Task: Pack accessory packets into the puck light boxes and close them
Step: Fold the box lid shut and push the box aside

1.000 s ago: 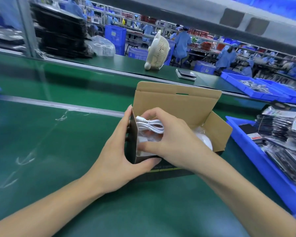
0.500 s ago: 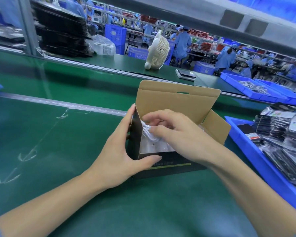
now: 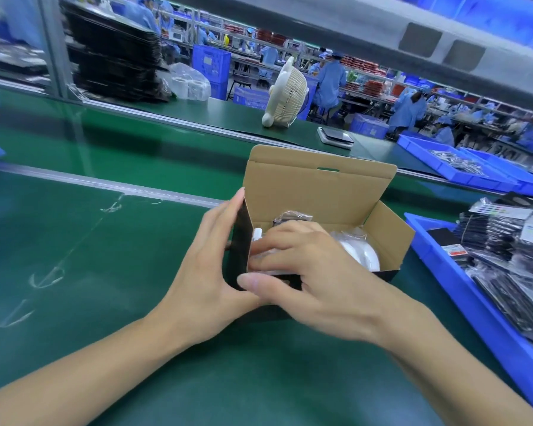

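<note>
Two hands work at one open box (image 3: 320, 195) on the green mat (image 3: 105, 272). Left hand (image 3: 203, 272) grasps the box's left end flap, thumb hidden behind the right hand. Right hand (image 3: 317, 278) reaches into the left half, fingers bent onto a clear packet (image 3: 259, 238); its grip cannot be told. White puck light (image 3: 363, 253) lies in the right half. Blue bin (image 3: 437, 259) of packets sits right
</note>
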{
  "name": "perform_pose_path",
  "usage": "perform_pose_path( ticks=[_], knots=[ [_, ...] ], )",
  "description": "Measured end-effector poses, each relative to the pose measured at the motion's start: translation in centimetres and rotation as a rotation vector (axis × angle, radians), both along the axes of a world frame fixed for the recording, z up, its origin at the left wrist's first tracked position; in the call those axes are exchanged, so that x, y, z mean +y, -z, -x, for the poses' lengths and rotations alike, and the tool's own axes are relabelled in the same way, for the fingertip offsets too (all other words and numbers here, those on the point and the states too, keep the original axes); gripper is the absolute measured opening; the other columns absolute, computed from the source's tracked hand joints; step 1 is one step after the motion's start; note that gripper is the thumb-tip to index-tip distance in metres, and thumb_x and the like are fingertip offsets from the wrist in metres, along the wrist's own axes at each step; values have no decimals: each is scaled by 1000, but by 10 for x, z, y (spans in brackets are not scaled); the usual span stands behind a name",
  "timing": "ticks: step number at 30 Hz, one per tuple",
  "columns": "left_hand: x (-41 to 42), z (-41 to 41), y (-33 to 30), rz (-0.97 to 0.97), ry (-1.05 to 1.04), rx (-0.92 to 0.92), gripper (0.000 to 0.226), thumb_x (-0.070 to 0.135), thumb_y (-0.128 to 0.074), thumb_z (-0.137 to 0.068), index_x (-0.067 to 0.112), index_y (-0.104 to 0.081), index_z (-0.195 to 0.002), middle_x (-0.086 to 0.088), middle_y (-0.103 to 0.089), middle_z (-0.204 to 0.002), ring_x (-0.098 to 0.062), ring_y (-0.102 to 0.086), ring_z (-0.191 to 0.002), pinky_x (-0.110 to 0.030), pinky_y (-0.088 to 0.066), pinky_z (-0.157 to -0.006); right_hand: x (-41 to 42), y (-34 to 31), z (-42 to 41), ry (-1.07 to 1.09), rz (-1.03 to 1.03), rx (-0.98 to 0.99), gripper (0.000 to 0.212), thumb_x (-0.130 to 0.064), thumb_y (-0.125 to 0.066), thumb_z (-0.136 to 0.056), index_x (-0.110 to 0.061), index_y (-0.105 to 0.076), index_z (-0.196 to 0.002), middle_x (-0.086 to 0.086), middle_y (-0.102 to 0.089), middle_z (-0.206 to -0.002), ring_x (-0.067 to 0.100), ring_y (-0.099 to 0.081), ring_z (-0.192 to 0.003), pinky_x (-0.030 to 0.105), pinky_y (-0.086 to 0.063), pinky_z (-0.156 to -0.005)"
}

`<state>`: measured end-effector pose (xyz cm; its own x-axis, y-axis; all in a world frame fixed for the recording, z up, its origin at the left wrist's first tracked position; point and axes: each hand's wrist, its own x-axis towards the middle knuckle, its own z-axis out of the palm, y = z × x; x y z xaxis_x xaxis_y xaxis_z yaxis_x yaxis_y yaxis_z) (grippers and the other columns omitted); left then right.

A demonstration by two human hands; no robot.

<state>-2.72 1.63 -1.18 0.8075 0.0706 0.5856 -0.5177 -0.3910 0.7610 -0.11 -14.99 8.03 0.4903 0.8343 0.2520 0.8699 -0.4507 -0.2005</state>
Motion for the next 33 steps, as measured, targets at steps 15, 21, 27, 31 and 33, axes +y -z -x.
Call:
perform_pose_path(
  ticks=[15, 21, 27, 31, 33],
  knots=[
    [0, -6, -18, -509, -229, -260, 43, 40, -56, -94, 3, -78, -98, -2, -71, -105, -19, -62, -101, -34, -46, -90, -104, 40, -31, 605, -714, 284, 53, -55, -54, -89, -37, -50, -138, -15, -70, -109, 17, -63, -102, 33, -46, -100],
    [9, -13, -47, -303, -207, 15, 11, 22, -68, -95, 30, -74, -101, 17, -71, -98, 0, -61, -94, -13, -45, -87, -102, 62, -28, 399, -631, 67, 31, -24, -46, -99, -14, -71, -115, -13, -63, -126, 5, -48, -131, 24, -36, -111],
    [14, -18, -38, -144, -208, -30, 106, 5, -82, -78, 37, -18, -155, 5, -39, -144, 6, -37, -136, -30, -37, -111, -106, 44, -42, 407, -578, 102, 18, -22, -62, -94, -25, -74, -107, -21, -70, -111, -4, -59, -113, 26, -43, -104],
    [15, -23, -38, 42, 44, -48, 72, 8, -77, -78, 49, -48, -129, 18, -64, -130, -7, -60, -124, -27, -48, -105, -109, 47, -53, 382, -826, 328, 72, -26, -82, -76, -42, -40, -132, -18, -45, -138, 0, -49, -126, 23, -47, -101],
    [17, -22, -34, -8, 40, -96, 39, 16, -77, -79, 41, -60, -104, 13, -71, -114, -10, -66, -117, -32, -50, -104, -111, 49, -56, 305, -792, 421, 80, -37, -81, -74, -46, -35, -138, -21, -41, -145, -1, -38, -136, 27, -44, -106]
  ],
)
